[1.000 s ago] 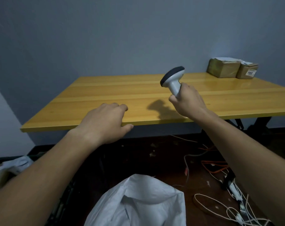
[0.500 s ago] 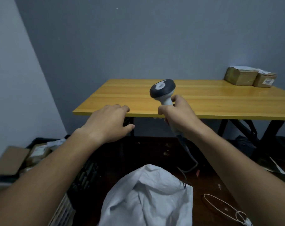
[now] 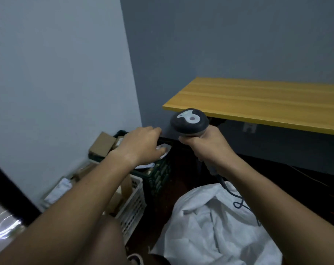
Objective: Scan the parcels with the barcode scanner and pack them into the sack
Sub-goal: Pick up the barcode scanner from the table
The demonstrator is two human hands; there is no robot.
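The view has swung left since 1 second ago: the worktop (image 3: 258, 100), which filled the middle of the picture then, now sits to the right, and the 2 brown boxes at its far end are out of sight. A dark crate (image 3: 158, 173) of parcels in the corner, left of the worktop, has come into view.

The right hand (image 3: 206, 146) keeps its grip closed around the handle of the barcode scanner (image 3: 189, 121), as it did 1 second ago; the scanner's head now sits just below the worktop's near left corner, with its cable trailing down onto the sack (image 3: 216, 226).

The left hand (image 3: 141, 148) has moved off the worktop edge and now reaches over the dark crate, its fingers curled down towards a white parcel (image 3: 165, 150) on top. The hand hides the contact, so I cannot tell whether the grip has closed on the parcel or only hovers at it.

Brown cardboard parcels (image 3: 102, 144) lie at the crate's far left, and a white crate (image 3: 133, 207) stands nearer the person than the dark one. The sack lies crumpled on the floor, nearer the person than the worktop.

The turn suggests the person is fetching the next parcel, with scanning and packing to follow.
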